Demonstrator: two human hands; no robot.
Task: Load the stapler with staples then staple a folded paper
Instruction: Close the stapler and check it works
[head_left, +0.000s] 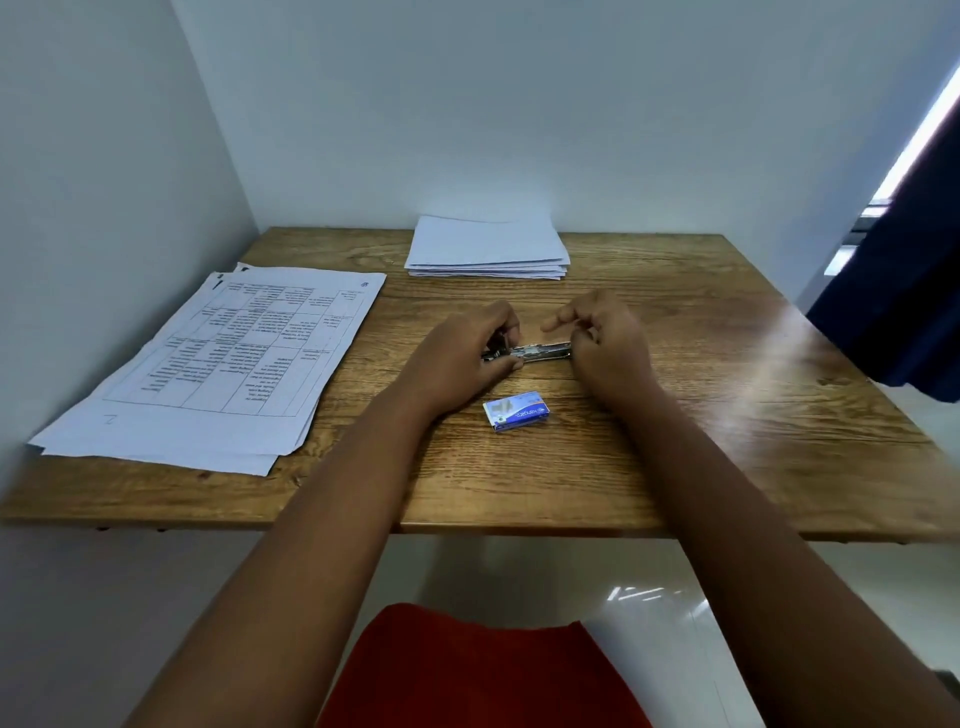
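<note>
Head view, one desk, items listed by position from the stapler.

Stapler: lies flat at desk centre, metal channel exposed and running left to right, presumably opened so staples can drop in. Whether staples already sit in the channel is too small to tell.

Left hand: curled round the stapler's left end, gripping it against the desk, likely to steady it for loading.

Right hand: at the stapler's right end, fingers curled with the fingertips pinched together above the channel. A staple strip may be between them; cannot tell, and cannot tell whether the hand touches the stapler.

Staple box: blue, lying flat just nearer the person than the stapler, between the forearms, apart from both hands. Judged kept close for easy refills.

Blank sheets: neat stack beyond the stapler, at the far edge, well apart, out of the working area.

Printed sheets: loose pile left of the stapler, table-printed page on top. No folded paper is apparent; stapling step judged not yet begun.
</note>
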